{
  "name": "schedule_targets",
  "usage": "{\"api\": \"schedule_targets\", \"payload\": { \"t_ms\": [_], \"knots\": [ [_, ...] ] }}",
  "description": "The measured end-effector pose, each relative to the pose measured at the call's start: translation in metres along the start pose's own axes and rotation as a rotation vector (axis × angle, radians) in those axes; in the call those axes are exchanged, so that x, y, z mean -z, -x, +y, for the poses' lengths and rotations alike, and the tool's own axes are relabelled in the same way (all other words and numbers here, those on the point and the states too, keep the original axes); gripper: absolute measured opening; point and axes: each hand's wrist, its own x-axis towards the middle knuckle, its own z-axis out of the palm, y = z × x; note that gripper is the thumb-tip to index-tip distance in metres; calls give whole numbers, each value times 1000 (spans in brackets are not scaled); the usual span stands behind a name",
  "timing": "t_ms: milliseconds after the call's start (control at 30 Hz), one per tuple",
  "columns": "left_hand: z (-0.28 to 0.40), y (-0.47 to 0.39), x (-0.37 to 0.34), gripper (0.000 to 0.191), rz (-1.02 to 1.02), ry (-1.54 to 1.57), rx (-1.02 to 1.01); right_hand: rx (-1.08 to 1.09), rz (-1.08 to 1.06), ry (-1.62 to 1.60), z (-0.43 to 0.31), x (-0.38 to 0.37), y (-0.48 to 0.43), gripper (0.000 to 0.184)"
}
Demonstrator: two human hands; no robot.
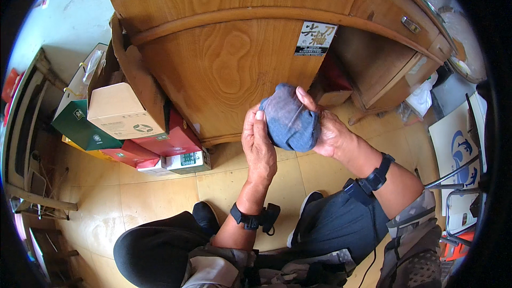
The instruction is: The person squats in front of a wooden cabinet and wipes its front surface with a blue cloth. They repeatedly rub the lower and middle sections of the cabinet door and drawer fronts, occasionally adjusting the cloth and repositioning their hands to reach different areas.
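A bundled blue-grey cloth [291, 122], paler and stained on its upper side, is held up between both hands in front of the wooden desk. My left hand [258, 140] grips its left edge, with the thumb and fingers pressed against the fabric. Around the right side wraps my right hand [326, 132], its thumb lying near the top. The cloth is bunched into a rounded shape; whether anything is inside it cannot be seen. Both wrists carry black strapped devices. Below the hands are my legs in dark trousers and my dark shoes.
The wooden desk [224, 64] has a sticker on its panel. Cartons and gift boxes, including an open cardboard box [120, 108], are stacked at the left beside a wooden-framed chair [40, 200]. At the right are a white plastic bag [422, 96] and a metal-framed folding chair [460, 208].
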Motion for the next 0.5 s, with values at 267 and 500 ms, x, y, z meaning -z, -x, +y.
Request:
{"api": "schedule_targets", "payload": {
  "t_ms": [267, 500],
  "knots": [
    [15, 9, -19, 55, -16, 361, 199, -149, -104, -66, 11, 11, -6, 56],
    [18, 12, -14, 47, 327, 367, 262, -257, -28, -96, 26, 2, -11, 61]
  ]
}}
